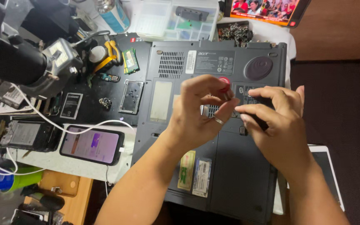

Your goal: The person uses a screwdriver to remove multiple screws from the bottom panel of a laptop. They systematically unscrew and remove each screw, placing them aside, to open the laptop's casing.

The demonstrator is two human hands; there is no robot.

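Left hand (201,112), a ring on one finger, pinches a small screwdriver with a round red cap (224,84) between thumb and fingertips; only the cap and a short bit of the shaft show, the rest hidden by the fingers. Right hand (271,121) sits just beside it, fingers curled narrow around something dark that I cannot make out, its fingertips touching the left hand's. Both hover over an upturned laptop (230,175) lying on the desk (63,162): dark grey plastic underside, vent grilles near the top, a round speaker-like grille at the upper right, pale stickers near the top and near the bottom edge, and panel seams across the lower half. Left of the laptop lies a phone (91,144) with its screen lit, a white cable (63,127) running to it, and a memory module (130,60) rests on a black mat (101,89).
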